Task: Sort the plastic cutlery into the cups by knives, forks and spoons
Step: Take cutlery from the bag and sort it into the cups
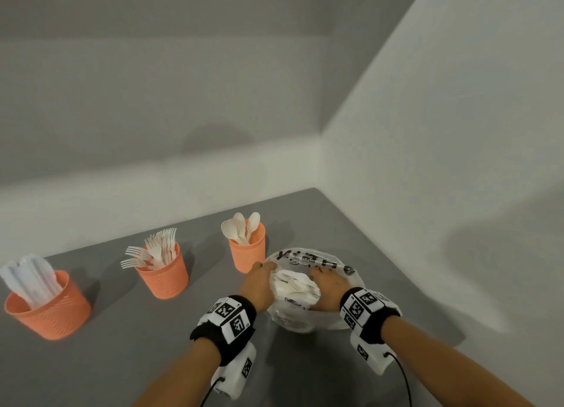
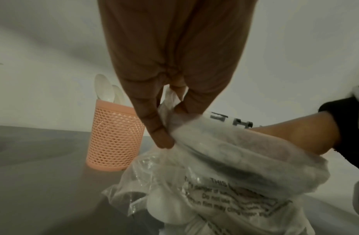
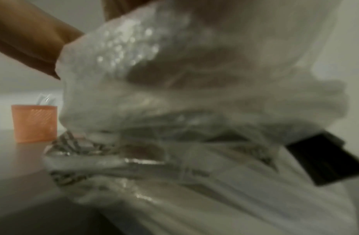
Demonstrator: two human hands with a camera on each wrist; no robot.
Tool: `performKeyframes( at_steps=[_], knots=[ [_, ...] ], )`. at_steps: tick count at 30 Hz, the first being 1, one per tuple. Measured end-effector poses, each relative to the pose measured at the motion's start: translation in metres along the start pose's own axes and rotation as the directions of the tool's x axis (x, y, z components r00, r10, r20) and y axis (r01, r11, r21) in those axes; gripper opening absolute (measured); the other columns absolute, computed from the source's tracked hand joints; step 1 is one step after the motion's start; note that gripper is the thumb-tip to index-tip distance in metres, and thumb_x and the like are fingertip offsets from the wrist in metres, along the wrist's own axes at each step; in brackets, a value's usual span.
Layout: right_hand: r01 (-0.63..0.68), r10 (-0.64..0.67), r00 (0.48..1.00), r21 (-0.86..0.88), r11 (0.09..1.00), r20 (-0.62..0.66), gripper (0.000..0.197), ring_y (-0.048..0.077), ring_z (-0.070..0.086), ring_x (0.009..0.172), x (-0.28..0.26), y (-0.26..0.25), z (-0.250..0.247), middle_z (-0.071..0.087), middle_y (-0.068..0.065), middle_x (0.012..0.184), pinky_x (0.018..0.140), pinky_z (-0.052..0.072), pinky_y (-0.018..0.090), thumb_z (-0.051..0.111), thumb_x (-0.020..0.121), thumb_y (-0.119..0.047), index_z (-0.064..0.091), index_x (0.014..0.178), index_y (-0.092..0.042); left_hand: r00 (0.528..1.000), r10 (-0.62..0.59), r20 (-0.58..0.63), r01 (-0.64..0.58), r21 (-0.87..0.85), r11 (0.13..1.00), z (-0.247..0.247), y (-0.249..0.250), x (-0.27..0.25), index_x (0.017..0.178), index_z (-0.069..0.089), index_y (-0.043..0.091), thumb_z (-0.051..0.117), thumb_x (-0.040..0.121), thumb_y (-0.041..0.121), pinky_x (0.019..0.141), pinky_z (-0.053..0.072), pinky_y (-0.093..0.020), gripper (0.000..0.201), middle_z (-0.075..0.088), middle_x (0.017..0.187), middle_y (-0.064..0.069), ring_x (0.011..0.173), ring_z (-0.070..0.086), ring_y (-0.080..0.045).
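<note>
A clear printed plastic bag point(image 1: 308, 258) lies on the grey table point(image 1: 122, 361), with white plastic cutlery point(image 1: 293, 284) showing through its open mouth. My left hand point(image 1: 259, 281) pinches the bag's edge point(image 2: 170, 117) between thumb and fingers point(image 2: 154, 127). My right hand point(image 1: 328, 286) holds the opposite side, partly under the film point(image 2: 285, 136). Three orange mesh cups stand to the left: knives point(image 1: 45, 306), forks point(image 1: 163, 274), spoons point(image 1: 247, 251). The right wrist view is blurred and filled by the bag point(image 3: 194, 111).
White walls meet in a corner point(image 1: 320, 168) just behind the bag and the spoon cup point(image 2: 114, 138). Bare grey table surface lies in front of the cups. One orange cup point(image 3: 34, 124) shows in the right wrist view, left of the bag.
</note>
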State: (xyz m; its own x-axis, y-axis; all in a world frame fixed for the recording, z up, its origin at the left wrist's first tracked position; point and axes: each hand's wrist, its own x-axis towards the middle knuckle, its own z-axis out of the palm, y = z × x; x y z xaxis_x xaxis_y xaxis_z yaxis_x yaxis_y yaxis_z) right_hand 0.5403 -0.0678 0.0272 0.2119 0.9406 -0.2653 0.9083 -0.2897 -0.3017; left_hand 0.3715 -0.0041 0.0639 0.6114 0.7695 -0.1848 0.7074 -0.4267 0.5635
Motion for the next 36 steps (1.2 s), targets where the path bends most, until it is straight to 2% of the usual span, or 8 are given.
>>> performKeyframes(
  at_steps=[5, 9, 15, 19, 21, 26, 30, 36],
  knots=[
    [-0.033, 0.039, 0.992, 0.057, 0.998, -0.117, 0.054, 0.023, 0.054, 0.110, 0.001, 0.009, -0.009, 0.059, 0.006, 0.120, 0.091, 0.042, 0.028, 0.068, 0.071, -0.027, 0.051, 0.121, -0.016, 0.992, 0.085, -0.093, -0.088, -0.019, 0.996, -0.001, 0.009, 0.001, 0.141, 0.033, 0.009, 0.046, 0.082, -0.009, 0.103, 0.031, -0.023, 0.063, 0.038, 0.138, -0.011, 0.127, 0.041, -0.026],
    [-0.035, 0.038, 0.989, 0.024, 0.999, -0.145, 0.059, 0.021, 0.054, 0.113, -0.003, 0.017, -0.007, 0.059, 0.004, 0.122, 0.094, 0.042, 0.029, 0.070, 0.070, -0.029, 0.051, 0.124, -0.018, 0.989, 0.125, -0.084, -0.127, -0.022, 0.992, 0.004, 0.017, -0.001, 0.141, 0.031, 0.007, 0.048, 0.086, -0.001, 0.107, 0.029, -0.027, 0.059, 0.037, 0.141, -0.013, 0.130, 0.040, -0.027],
    [0.002, 0.013, 0.985, 0.086, 0.996, -0.173, 0.048, 0.022, 0.058, 0.107, -0.005, 0.014, -0.005, 0.064, 0.003, 0.113, 0.089, 0.046, 0.028, 0.070, 0.069, -0.024, 0.059, 0.115, -0.020, 0.996, 0.083, -0.030, -0.082, 0.016, 0.997, 0.002, 0.014, 0.005, 0.141, 0.031, 0.009, 0.051, 0.086, 0.002, 0.105, 0.032, -0.029, 0.059, 0.038, 0.139, -0.013, 0.128, 0.041, -0.028],
    [-0.027, 0.053, 0.988, 0.178, 0.984, -0.143, 0.043, 0.023, 0.057, 0.109, -0.004, 0.015, -0.011, 0.062, 0.006, 0.117, 0.087, 0.042, 0.023, 0.067, 0.074, -0.015, 0.057, 0.116, -0.013, 0.998, 0.057, -0.016, -0.057, 0.026, 0.998, 0.002, 0.011, 0.009, 0.142, 0.031, 0.011, 0.054, 0.085, 0.002, 0.105, 0.033, -0.030, 0.062, 0.040, 0.137, -0.013, 0.127, 0.043, -0.028],
    [-0.046, 0.074, 0.989, 0.206, 0.978, -0.129, 0.045, 0.023, 0.057, 0.109, -0.003, 0.017, -0.013, 0.062, 0.007, 0.119, 0.085, 0.039, 0.021, 0.070, 0.075, -0.019, 0.056, 0.117, -0.012, 0.999, 0.049, -0.020, -0.049, 0.020, 0.999, 0.002, 0.013, 0.012, 0.142, 0.031, 0.011, 0.053, 0.084, 0.001, 0.105, 0.034, -0.031, 0.062, 0.040, 0.138, -0.013, 0.127, 0.043, -0.028],
    [-0.100, 0.129, 0.984, 0.215, 0.972, -0.125, 0.046, 0.025, 0.055, 0.108, 0.001, 0.023, -0.014, 0.060, 0.010, 0.118, 0.089, 0.042, 0.028, 0.070, 0.075, -0.025, 0.055, 0.115, -0.009, 0.999, 0.035, -0.017, -0.035, 0.023, 0.999, 0.003, 0.017, 0.017, 0.144, 0.027, 0.011, 0.050, 0.086, 0.001, 0.105, 0.032, -0.029, 0.063, 0.037, 0.141, -0.013, 0.130, 0.040, -0.028],
    [-0.081, 0.121, 0.980, 0.242, 0.967, -0.157, 0.040, 0.027, 0.057, 0.106, 0.004, 0.029, -0.017, 0.061, 0.011, 0.112, 0.083, 0.041, 0.025, 0.066, 0.076, -0.019, 0.056, 0.112, -0.006, 0.999, 0.031, -0.015, -0.030, 0.017, 0.999, 0.005, 0.021, 0.019, 0.145, 0.025, 0.012, 0.049, 0.086, 0.001, 0.105, 0.032, -0.029, 0.064, 0.036, 0.143, -0.012, 0.131, 0.039, -0.027],
    [0.005, 0.051, 0.983, 0.305, 0.952, -0.177, 0.035, 0.026, 0.059, 0.102, 0.004, 0.036, -0.021, 0.063, 0.012, 0.111, 0.080, 0.043, 0.026, 0.063, 0.083, -0.017, 0.056, 0.115, -0.007, 0.999, 0.033, -0.023, -0.033, 0.025, 0.999, 0.007, 0.028, 0.025, 0.145, 0.025, 0.012, 0.046, 0.086, -0.001, 0.101, 0.036, -0.030, 0.064, 0.039, 0.140, -0.013, 0.127, 0.043, -0.028]
  ],
)
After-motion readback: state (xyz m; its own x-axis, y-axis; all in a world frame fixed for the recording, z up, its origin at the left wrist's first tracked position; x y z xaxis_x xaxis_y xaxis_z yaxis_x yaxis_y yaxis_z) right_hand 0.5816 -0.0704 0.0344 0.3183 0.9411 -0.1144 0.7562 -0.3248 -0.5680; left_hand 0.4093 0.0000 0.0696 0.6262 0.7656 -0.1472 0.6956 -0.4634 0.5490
